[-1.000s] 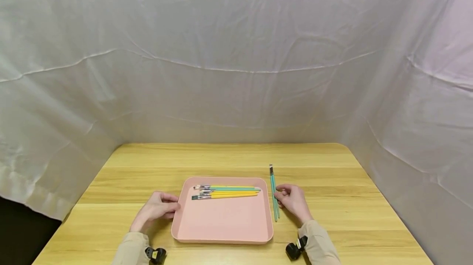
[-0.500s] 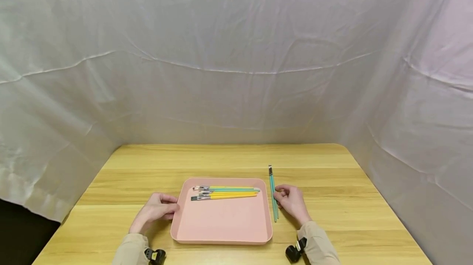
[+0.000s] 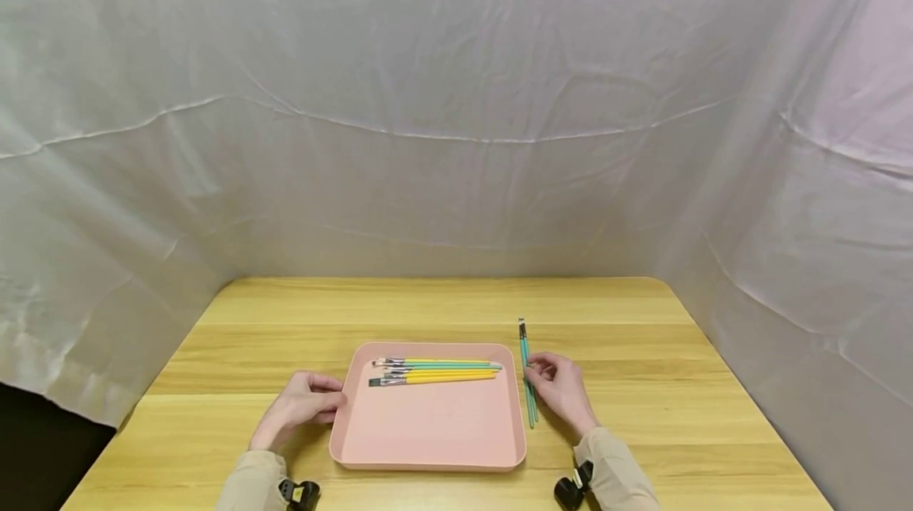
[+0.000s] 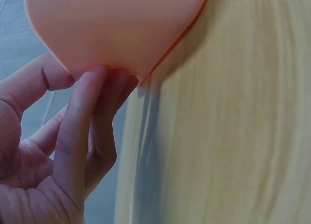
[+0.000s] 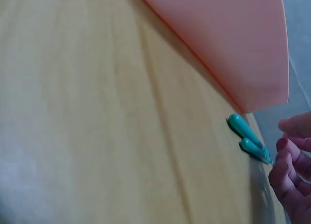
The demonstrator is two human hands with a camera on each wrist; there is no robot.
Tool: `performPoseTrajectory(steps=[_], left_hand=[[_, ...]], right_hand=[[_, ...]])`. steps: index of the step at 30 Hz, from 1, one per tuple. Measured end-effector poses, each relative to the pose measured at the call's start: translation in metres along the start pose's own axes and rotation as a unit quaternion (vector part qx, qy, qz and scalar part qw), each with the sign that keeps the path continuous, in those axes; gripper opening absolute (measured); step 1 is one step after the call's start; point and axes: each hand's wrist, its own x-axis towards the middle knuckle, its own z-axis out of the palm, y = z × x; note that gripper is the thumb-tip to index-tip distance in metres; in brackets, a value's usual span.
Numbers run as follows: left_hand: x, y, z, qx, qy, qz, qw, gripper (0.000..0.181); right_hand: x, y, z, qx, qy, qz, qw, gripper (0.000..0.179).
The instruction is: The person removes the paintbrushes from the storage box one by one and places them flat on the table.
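A pink tray (image 3: 431, 432) lies on the wooden table, holding several yellow- and green-handled paintbrushes (image 3: 438, 372) in a sideways bundle. My left hand (image 3: 299, 404) touches the tray's left side with its fingertips. In the left wrist view, thumb and fingers meet the tray wall (image 4: 116, 29). Right of the tray, two green paintbrushes (image 3: 524, 348) lie side by side, bristles pointing away from me. My right hand (image 3: 563, 388) is over their handles with loosely curled fingers, thumb overlapping them in the head view. The right wrist view shows the fingers (image 5: 291, 170) beyond the handle ends (image 5: 243, 129).
A pale grey curtain (image 3: 456, 178) surrounds the back and sides of the wooden table (image 3: 678, 416). Both sleeved wrists carry small black cameras, the left camera (image 3: 303, 493) and right camera (image 3: 571, 489), low over the table near the tray's front corners.
The right thumb has shifted slightly left and now overlaps both green brushes more. The left hand stays against the tray. The brushes and tray keep nearly the same places.
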Motion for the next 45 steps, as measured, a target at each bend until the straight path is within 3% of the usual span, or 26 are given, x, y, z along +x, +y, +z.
performPoseTrajectory(steps=[14,25,33,45], left_hand=[[-0.002,0.003,0.002,0.001,0.011,-0.004,0.9999,0.038],[-0.003,0.004,0.005,0.007,0.024,-0.006,0.9997,0.037],[-0.005,0.005,0.004,0.007,0.022,-0.003,0.9997,0.037],[-0.004,0.005,0.004,0.008,0.019,-0.005,0.9998,0.037]], right_hand=[[0.004,-0.024,0.005,0.045,-0.018,-0.063,0.9968,0.016],[0.012,-0.053,0.006,-0.006,-0.066,-0.125,0.9899,0.017],[0.017,-0.072,0.015,-0.001,-0.177,-0.153,0.9722,0.022],[0.024,-0.092,0.036,-0.033,-0.268,-0.160,0.9494,0.024]])
